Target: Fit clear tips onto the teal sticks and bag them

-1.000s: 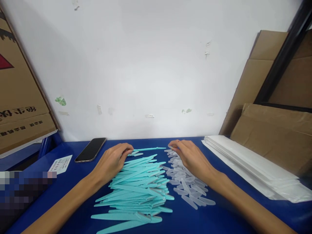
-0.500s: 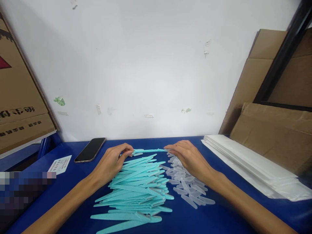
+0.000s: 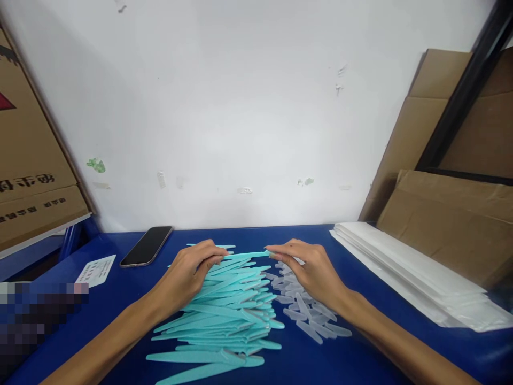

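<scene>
We hold one slim turquoise stick (image 3: 246,254) level between our two hands, over the far edge of the turquoise pile (image 3: 224,291). The thumb and fingers of our left hand (image 3: 188,267) are pinched on its left end; those of our right hand (image 3: 310,267) are closed around its right end. Our fingertips cover that end, so we cannot tell whether they also grip a small clear piece. Loose clear pieces (image 3: 302,306) lie on the blue table (image 3: 312,369), below and nearer than our right fingers.

To handle this well, we should line both hands up along the stick, so any push or pull runs lengthwise and does not bend it. A firm left pinch steadies it, while light right fingertips can feel for a twist. The stick looks thin, so squeezing sideways could bow it, and low wrists could disturb the pile.
</scene>
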{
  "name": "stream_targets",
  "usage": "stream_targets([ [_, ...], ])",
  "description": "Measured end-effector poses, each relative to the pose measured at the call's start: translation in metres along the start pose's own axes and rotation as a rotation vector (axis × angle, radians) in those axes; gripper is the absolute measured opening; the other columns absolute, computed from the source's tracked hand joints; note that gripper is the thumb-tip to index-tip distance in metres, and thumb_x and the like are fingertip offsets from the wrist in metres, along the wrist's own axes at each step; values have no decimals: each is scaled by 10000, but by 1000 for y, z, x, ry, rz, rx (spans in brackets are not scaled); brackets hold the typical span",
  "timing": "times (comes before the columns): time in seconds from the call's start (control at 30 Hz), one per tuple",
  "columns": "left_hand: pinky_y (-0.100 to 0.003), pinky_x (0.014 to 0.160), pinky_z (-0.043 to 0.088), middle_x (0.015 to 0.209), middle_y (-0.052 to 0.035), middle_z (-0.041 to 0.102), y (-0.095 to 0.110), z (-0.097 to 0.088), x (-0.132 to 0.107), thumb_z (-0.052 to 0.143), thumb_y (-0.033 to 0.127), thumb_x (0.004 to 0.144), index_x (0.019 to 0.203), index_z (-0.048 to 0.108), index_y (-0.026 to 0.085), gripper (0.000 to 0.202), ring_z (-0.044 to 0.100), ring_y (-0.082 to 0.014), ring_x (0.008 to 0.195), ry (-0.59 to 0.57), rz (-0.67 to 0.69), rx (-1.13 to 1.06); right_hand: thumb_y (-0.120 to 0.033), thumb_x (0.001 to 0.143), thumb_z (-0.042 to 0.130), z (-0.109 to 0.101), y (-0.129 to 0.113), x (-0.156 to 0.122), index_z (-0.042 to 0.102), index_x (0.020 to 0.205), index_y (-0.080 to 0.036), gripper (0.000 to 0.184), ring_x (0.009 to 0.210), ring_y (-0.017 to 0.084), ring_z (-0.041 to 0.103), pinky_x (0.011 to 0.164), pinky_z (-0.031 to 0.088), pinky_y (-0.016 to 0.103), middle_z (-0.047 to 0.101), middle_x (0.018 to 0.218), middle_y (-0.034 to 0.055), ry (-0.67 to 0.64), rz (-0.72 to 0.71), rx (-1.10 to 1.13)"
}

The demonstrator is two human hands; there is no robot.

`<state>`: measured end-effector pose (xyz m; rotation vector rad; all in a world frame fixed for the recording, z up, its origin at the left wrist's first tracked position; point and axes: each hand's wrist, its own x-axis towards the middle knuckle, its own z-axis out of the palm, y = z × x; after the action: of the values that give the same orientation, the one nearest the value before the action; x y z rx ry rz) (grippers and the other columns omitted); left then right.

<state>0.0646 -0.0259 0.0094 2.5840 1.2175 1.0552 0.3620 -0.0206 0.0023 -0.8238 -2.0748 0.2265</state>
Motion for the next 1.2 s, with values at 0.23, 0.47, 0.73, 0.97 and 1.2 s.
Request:
stream_targets([
  [0.23,-269,767,468,969,-39,688,-17,-14,7,399,270,1054,1116,697,224,308,641,-180,878,-29,58,141,-275,1012,583,5,-7,3,698,1250,-248,266,834,197,695,771,523,347,793,979,16,-33,-27,-126],
  [0.47,-388,823,486,1023,-106,743,-64,-29,4,327,358,1040,1114,692,188,410,662,-287,921,-63,-174,572,-263,1029,509,-7,10,8,699,1198,-212,259,1069,256,686,977,470,449,764,1134,54,-35,46,-379],
  [0.73,-356,769,466,771,-87,698,-81,-24,-2,372,204,976,886,678,200,319,638,-267,771,-230,-171,673,-322,1068,358,-7,40,5,693,1218,-200,387,1230,279,616,1063,445,480,717,1258,81,-262,108,-429],
  [0.97,-342,805,481,893,-76,715,-86,-19,-4,395,303,1013,954,699,227,319,647,-249,871,-217,-135,596,-462,1079,252,-3,51,-3,537,1452,-277,505,1443,297,409,1172,298,586,572,1475,29,-444,149,-407],
  [1.2,-358,860,480,1044,-81,718,-62,-7,2,366,400,1061,1056,726,222,402,603,-252,1008,-246,-6,389,-463,1080,247,-4,52,-2,555,1440,-280,508,1417,290,444,1178,295,568,582,1465,42,-423,142,-397],
])
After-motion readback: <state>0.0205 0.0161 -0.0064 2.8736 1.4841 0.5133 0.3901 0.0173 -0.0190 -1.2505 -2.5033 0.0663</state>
